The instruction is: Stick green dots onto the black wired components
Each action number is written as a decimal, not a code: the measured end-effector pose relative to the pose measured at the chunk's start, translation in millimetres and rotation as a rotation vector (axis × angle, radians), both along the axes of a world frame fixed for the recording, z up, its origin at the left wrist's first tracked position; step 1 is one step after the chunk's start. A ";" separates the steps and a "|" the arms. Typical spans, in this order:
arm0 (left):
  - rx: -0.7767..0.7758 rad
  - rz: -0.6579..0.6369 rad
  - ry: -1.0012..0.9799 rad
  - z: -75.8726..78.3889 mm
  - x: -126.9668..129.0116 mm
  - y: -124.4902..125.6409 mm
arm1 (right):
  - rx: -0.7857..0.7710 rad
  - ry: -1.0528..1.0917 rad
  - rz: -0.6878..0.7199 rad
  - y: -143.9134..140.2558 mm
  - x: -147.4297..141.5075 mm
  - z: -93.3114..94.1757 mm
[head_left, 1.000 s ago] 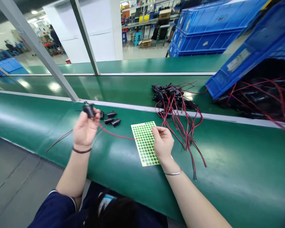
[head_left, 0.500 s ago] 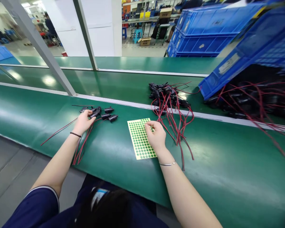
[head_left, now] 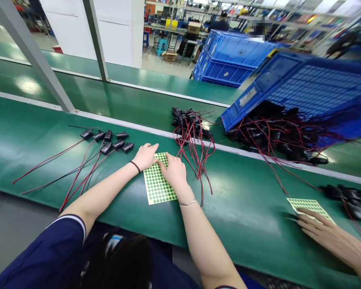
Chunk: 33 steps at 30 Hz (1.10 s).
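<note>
Green desk (head_left: 243,212) runs beneath the dotted sheet (head_left: 158,186) and on past it to both sides. Stacked blue crates (head_left: 228,50): well behind the sheet, to its right. Tilted blue crate (head_left: 313,88): nearer, also behind and right of the sheet, mesh base showing. Large heap of black parts (head_left: 276,132) at its open side, right of the sheet and behind it. Smaller pile (head_left: 188,120) of similar parts: behind the sheet, a little right, its red leads (head_left: 200,160) strung out toward the near side. Seven loose black parts (head_left: 118,145): left of the sheet and slightly behind, near but apart.

Dotted sheet: flat, pale yellow, rows of green dots. Second sheet (head_left: 313,206): well to its right, under a co-worker's hand (head_left: 321,228) (partly blurred).

Right hand (head_left: 175,170): over the right side of the dotted sheet; grip spread, thumb and forefinger apart. Left hand (head_left: 145,156): at the sheet's far left corner, close to the right thumb; cannot tell whether its grip pinches anything. Silver bangle (head_left: 188,202): right wrist, just right of the sheet. Dark band (head_left: 135,165): left wrist, just left of it.
</note>
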State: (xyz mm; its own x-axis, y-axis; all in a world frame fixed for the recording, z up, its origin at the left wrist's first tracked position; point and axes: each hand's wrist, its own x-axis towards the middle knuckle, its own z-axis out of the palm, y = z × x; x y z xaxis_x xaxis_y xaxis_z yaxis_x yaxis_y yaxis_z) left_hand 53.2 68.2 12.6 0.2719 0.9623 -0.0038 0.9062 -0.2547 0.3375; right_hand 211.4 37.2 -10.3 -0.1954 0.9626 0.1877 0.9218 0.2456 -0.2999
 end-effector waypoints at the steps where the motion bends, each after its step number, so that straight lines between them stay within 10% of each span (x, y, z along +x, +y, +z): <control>1: -0.010 0.008 -0.002 -4.0 2.1 0.7 | -0.004 -0.003 0.001 -0.4 -0.3 1.1; 11: -0.049 0.012 -0.338 -19.7 -9.6 -6.0 | 0.042 0.159 0.037 12.6 1.9 -17.1; 33: 0.014 0.019 -0.413 -26.8 2.6 -10.5 | 0.128 0.634 0.118 22.7 4.6 -26.2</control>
State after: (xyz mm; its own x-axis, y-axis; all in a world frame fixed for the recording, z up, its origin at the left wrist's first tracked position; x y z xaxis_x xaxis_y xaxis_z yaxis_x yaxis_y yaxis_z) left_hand 55.9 57.7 -14.2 0.2300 0.9664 0.1148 0.6998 -0.2462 0.6706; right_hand 216.0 59.9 -36.5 -0.1122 0.9040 0.4126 0.5403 0.4040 -0.7382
